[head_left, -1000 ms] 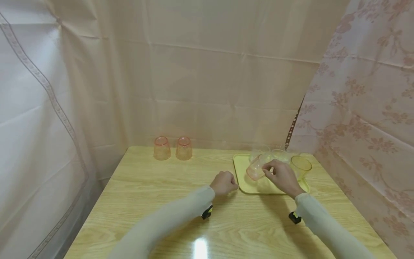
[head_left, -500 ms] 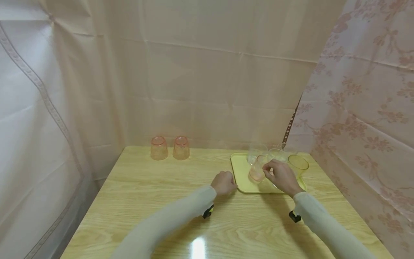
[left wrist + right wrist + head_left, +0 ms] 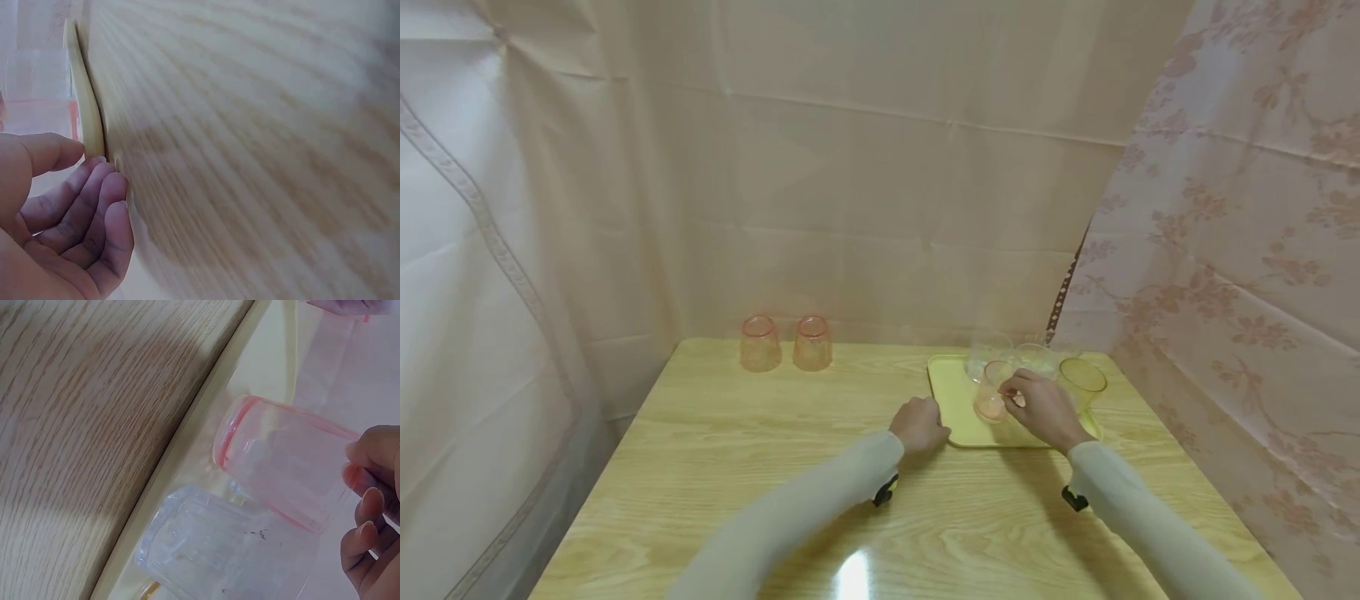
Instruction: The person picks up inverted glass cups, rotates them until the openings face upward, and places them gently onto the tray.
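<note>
In the head view, my right hand (image 3: 1039,406) pinches the rim of a clear pink-tinted cup (image 3: 989,407) between thumb and forefinger. Mouth up, the cup stands over the yellow tray (image 3: 946,387); in the right wrist view its thick pink base (image 3: 232,434) appears to meet the tray. My left hand (image 3: 917,423) grips the tray's near left corner, thumb above the rim (image 3: 89,109) and fingertips below. A colourless cup (image 3: 200,534) is right beside the pink one. My right hand partly covers the cups behind it.
Colourless cups (image 3: 1034,358) and a yellow cup (image 3: 1082,382) stand on the tray's back and right. Two pink cups, one left (image 3: 760,343) and one right (image 3: 812,343), sit upside down at the wooden table's (image 3: 760,442) back edge. Curtains (image 3: 850,183) enclose the table.
The pink cup has gone from tilted to upright and settled lower over the tray, my right hand still pinching its rim. My left hand keeps its grip; the head view has shifted slightly right.
</note>
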The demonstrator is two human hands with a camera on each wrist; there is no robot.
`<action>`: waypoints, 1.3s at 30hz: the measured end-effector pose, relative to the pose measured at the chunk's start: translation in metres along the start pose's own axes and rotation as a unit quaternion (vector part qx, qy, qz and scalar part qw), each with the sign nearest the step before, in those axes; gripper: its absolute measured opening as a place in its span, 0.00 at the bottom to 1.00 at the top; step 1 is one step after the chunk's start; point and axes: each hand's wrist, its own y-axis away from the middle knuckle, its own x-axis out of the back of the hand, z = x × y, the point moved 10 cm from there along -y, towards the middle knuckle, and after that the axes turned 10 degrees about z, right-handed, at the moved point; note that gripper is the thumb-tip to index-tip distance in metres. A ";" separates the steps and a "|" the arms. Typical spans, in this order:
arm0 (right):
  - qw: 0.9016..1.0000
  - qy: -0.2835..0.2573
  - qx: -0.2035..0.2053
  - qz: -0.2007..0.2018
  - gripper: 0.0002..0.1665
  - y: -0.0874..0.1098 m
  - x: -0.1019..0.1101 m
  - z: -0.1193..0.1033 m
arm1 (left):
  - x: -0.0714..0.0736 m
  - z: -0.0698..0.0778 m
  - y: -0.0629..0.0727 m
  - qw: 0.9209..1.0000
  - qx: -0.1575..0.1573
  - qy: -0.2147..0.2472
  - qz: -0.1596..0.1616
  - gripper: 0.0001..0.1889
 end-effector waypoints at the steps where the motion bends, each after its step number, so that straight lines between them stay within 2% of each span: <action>1: 1.000 0.001 0.000 0.000 0.07 0.000 -0.001 0.000 | 0.001 -0.001 -0.001 1.000 0.002 -0.002 0.000 0.30; 10: 1.000 0.007 -0.011 -0.005 0.07 0.001 -0.004 0.005 | -0.003 -0.003 -0.004 1.000 0.016 0.001 -0.013 0.30; 18: 1.000 0.011 -0.011 -0.004 0.07 0.000 -0.005 0.007 | -0.003 -0.002 -0.003 1.000 0.012 -0.004 -0.011 0.30; 29: 0.999 0.001 -0.031 -0.016 0.07 -0.001 -0.006 0.009 | -0.004 -0.002 -0.002 1.000 0.004 0.005 -0.013 0.31; 39: 0.999 -0.012 -0.038 -0.017 0.10 -0.002 -0.004 0.008 | -0.003 0.000 -0.001 1.000 0.011 0.007 -0.012 0.30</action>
